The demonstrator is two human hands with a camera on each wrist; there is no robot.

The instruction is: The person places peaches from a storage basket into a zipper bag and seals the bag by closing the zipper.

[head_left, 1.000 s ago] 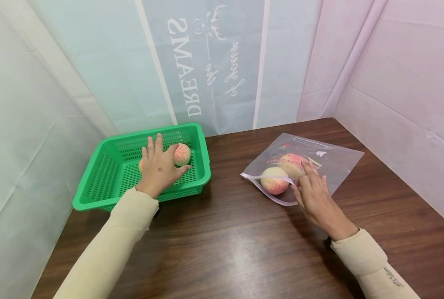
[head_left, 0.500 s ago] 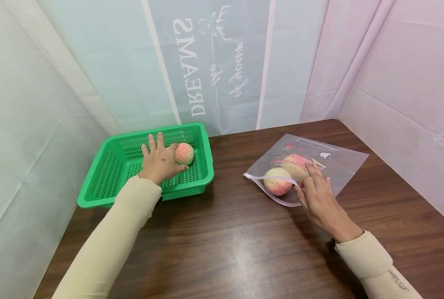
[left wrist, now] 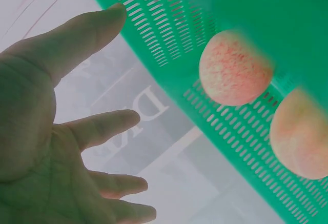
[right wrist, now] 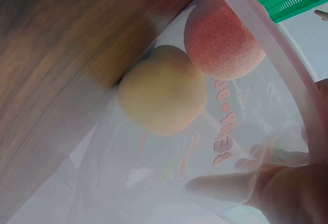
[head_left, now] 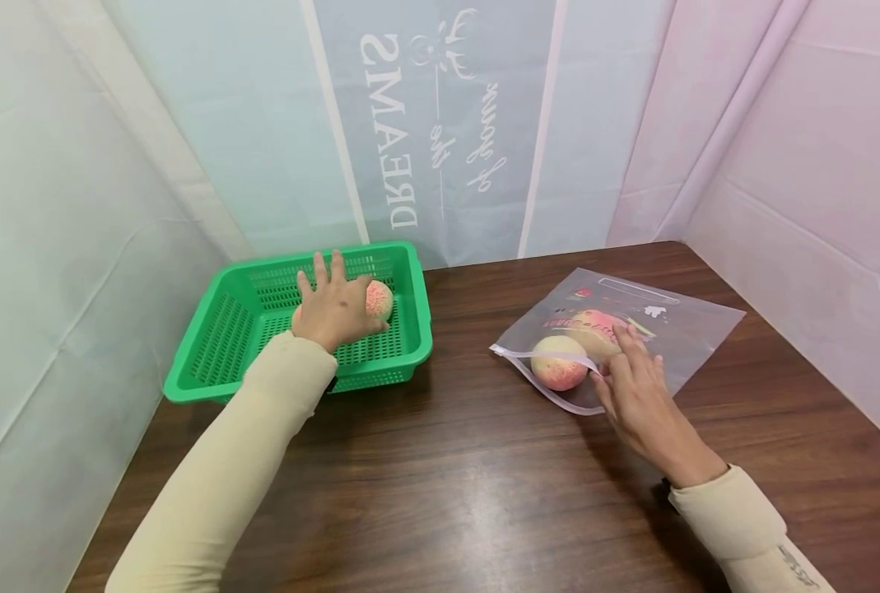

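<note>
Table [head_left: 380,494]: dark brown top with streaky wood grain, finish slightly glossy; soft pale glare near the middle of its front part; far edge runs a little aslant, rising to the right. Green basket [head_left: 414,288] sits upright towards the back left; oblong, slotted walls, thick rolled rim; dark shadow on the wood at its right front corner. Clear zip bag [head_left: 687,329] lies at the right, well apart from basket; pink and white print; mouth gaping towards the near left; wood grain shows between the two.

A basket [head_left: 225,342] with two peaches [head_left: 379,301] sits left of a bag [head_left: 687,325] containing two more.
</note>
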